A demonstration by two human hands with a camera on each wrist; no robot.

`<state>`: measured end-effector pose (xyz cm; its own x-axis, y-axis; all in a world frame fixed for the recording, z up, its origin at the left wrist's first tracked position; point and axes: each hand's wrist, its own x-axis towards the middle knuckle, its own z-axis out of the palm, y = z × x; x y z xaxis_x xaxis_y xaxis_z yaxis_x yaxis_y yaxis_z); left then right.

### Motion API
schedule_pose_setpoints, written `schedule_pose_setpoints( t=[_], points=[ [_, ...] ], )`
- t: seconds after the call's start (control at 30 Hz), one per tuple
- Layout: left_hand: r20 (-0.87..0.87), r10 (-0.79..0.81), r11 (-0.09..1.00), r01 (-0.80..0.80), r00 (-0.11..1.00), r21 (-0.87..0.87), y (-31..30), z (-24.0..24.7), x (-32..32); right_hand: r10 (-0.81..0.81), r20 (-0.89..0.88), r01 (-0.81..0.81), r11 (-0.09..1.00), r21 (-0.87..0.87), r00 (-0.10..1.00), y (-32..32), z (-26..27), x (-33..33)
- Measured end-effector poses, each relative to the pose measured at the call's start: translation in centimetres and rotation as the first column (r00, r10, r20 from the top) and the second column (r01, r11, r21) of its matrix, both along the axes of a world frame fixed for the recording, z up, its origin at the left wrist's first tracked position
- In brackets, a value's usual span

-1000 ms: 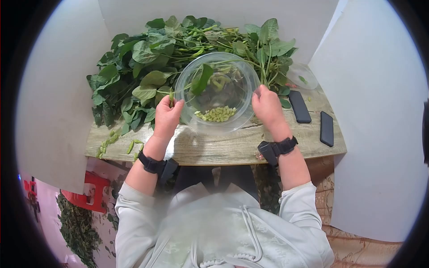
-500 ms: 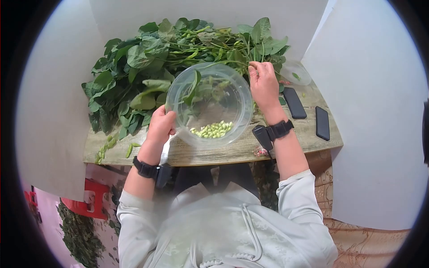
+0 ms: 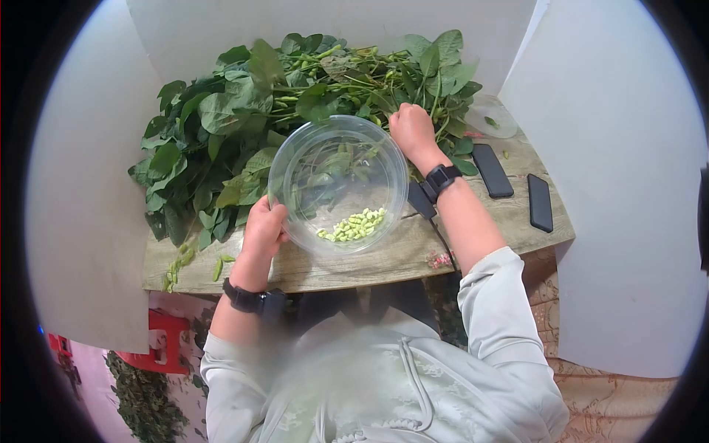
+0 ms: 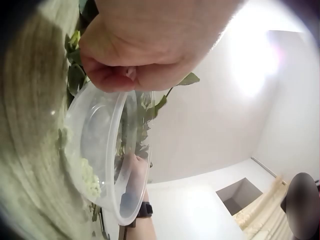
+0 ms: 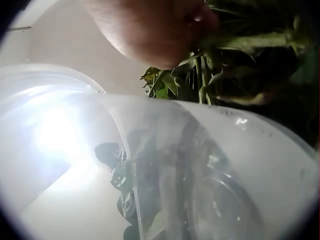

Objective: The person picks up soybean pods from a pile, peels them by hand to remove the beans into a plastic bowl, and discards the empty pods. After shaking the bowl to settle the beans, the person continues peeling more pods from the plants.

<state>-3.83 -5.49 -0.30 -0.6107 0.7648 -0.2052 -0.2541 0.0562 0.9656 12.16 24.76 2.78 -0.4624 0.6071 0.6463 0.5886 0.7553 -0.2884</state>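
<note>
A clear round plastic tub (image 3: pixel 295 221) stands tilted over the table, its open side toward me. My left hand (image 3: pixel 264 230) grips its left rim, the thumb on the rim. Shelled green soybeans (image 3: pixel 353 226) lie gathered in the lower part of the tub. Just beyond the upper right rim, my right hand (image 3: pixel 413 133) is at the heap of leafy soybean plants (image 3: pixel 236 103). In the right wrist view its fingers curl at a thick green stem (image 5: pixel 252 42) that runs off to the right; the fingertips are partly hidden.
Two black phone-like slabs, one (image 3: pixel 492 171) nearer the plants and the other (image 3: pixel 540 203) at the table's right edge. A clear lid-like dish (image 3: pixel 493 118) sits behind them. Loose pods (image 3: pixel 177 267) lie front left. White panels (image 3: pixel 620 184) enclose the table. A red stool (image 3: pixel 166 343) stands below.
My right hand has left the tub's right rim and moved up and inward to the plants. The leafy stem across the tub is gone from there. My left hand has brought the tub slightly nearer and leftward.
</note>
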Motion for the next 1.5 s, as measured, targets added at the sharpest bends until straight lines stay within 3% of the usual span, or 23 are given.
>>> schedule_pose_setpoints(
  t=[0.1, 0.2, 0.37, 0.43, 0.5, 0.57, 0.7, 0.73, 0.93, 1.0, 1.03, 1.1, 1.13, 1.17, 1.23, 1.27, 1.33, 1.5],
  points=[
    [-0.006, 0.048, 0.999, -0.048, 0.999, -0.008, 0.3, 0.3, 0.0, 0.012, -0.037, -0.014, 0.999, -0.048, 0.999, 1.9, 0.8, -1.7],
    [-0.005, 0.053, 0.999, -0.053, 0.999, -0.009, 0.3, 0.3, -0.1, 0.006, 0.137, 0.010, 0.993, -0.117, 0.991, 3.3, 1.7, -3.0],
    [0.017, 0.021, 0.999, -0.021, 1.000, 0.024, 0.1, 1.1, 0.9, 0.042, 0.219, -0.004, 0.985, -0.173, 0.975, 2.5, 2.4, -1.0],
    [0.018, 0.003, 1.000, -0.003, 1.000, 0.003, 0.2, 1.2, 1.4, 0.171, 0.067, -0.153, 0.964, -0.218, 0.983, 2.0, 2.2, 0.8],
    [0.021, -0.013, 1.000, 0.013, 1.000, -0.024, 0.4, 1.4, 1.9, 0.190, 0.038, -0.176, 0.955, -0.238, 0.981, 1.2, 2.3, 2.1],
    [0.030, -0.005, 1.000, 0.005, 1.000, -0.015, 0.6, 1.6, 2.3, 0.312, -0.033, -0.311, 0.926, -0.211, 0.950, 0.4, 2.6, 3.5],
    [0.048, 0.033, 0.999, -0.032, 0.998, -0.016, 0.3, 1.8, 2.9, 0.288, -0.094, -0.301, 0.935, -0.188, 0.953, -0.8, 3.1, 4.3],
    [0.043, 0.041, 0.999, -0.041, 0.998, -0.015, 0.2, 1.6, 2.9, 0.324, -0.190, -0.362, 0.906, -0.218, 0.927, -1.0, 3.1, 4.4],
    [-0.157, 0.104, 0.993, -0.112, 0.982, -0.044, -0.5, 1.5, 2.9, 0.346, -0.451, -0.496, 0.824, -0.272, 0.822, -3.7, 4.9, 4.7],
    [-0.431, 0.336, 0.938, -0.339, 0.838, 0.073, -0.3, 1.3, 3.1, 0.340, -0.488, -0.506, 0.823, -0.259, 0.804, -4.9, 5.5, 5.2],
    [-0.436, 0.335, 0.939, -0.337, 0.835, 0.075, -0.4, 1.6, 3.2, 0.359, -0.463, -0.495, 0.842, -0.214, 0.811, -5.6, 5.7, 5.4],
    [-0.727, 0.426, 0.905, -0.273, 0.540, 0.327, -1.0, 2.5, 3.8, 0.387, -0.435, -0.490, 0.858, -0.153, 0.813, -6.9, 6.2, 5.6],
    [-0.687, 0.345, 0.937, -0.189, 0.639, 0.294, -1.4, 3.4, 4.6, 0.448, -0.395, -0.528, 0.841, -0.117, 0.802, -7.7, 6.3, 5.6],
    [-0.688, 0.353, 0.934, -0.196, 0.634, 0.299, -1.3, 4.3, 5.3, 0.507, -0.351, -0.567, 0.819, -0.086, 0.787, -8.4, 6.4, 5.6],
    [-0.746, 0.048, 0.996, 0.024, 0.665, 0.085, -0.5, 6.0, 7.7, 0.568, -0.307, -0.621, 0.776, -0.107, 0.763, -9.7, 6.4, 5.6],
    [-0.746, 0.053, 0.996, 0.016, 0.664, 0.085, 0.3, 6.0, 8.2, 0.638, -0.289, -0.687, 0.718, -0.111, 0.714, -10.4, 6.3, 5.5],
    [-0.785, -0.118, 0.991, 0.117, 0.608, -0.059, 1.8, 5.7, 8.5, 0.743, -0.219, -0.773, 0.624, -0.115, 0.632, -11.4, 6.1, 5.7],
    [-0.824, -0.155, 0.986, 0.139, 0.544, -0.094, 3.8, 5.8, 8.4, 0.786, -0.169, -0.803, 0.573, -0.166, 0.595, -11.5, 5.3, 5.7]
  ],
)
